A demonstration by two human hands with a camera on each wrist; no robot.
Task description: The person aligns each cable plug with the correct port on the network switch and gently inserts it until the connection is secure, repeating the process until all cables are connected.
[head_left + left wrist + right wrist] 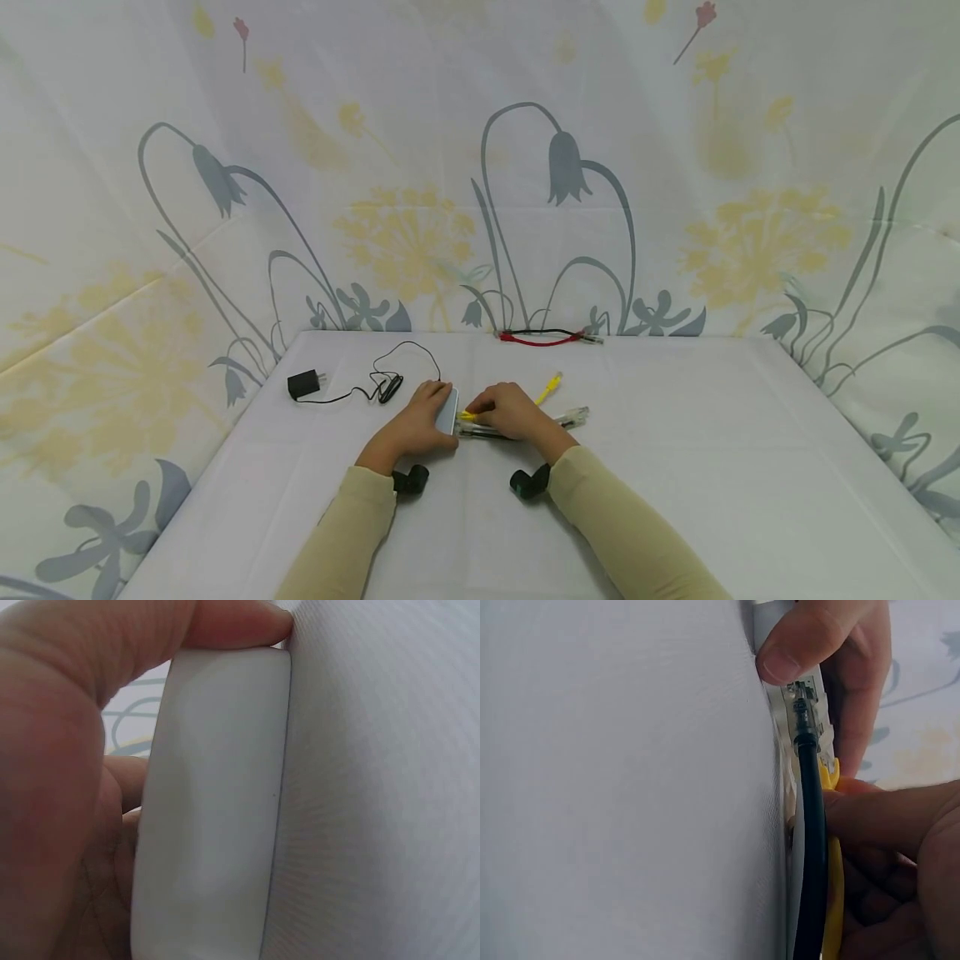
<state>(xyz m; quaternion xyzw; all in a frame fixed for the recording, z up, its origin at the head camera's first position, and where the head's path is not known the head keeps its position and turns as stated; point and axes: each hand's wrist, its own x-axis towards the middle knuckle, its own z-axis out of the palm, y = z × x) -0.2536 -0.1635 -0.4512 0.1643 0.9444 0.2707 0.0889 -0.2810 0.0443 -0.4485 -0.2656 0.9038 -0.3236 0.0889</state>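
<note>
A small white network box (447, 410) stands on the table, its ports facing right. My left hand (420, 421) grips it by its two ends, fingers at the far end and thumb at the near one; in the left wrist view its smooth white side (217, 802) fills the middle. With thumb and fingers, my right hand (510, 408) pinches a yellow network cable (834, 900) by its plug end at the port side. A black cable (810, 847) enters a nearer port, with a pale cable beside it. Whether the yellow plug is fully seated is hidden by my fingers.
A black power adapter (303, 383) lies at left, its thin cord (386, 387) bundled and running to the box. Red and black cables (542, 341) lie along the back edge by the flowered cloth wall. Clear plugs (577, 417) of loose cable ends lie right of my right hand.
</note>
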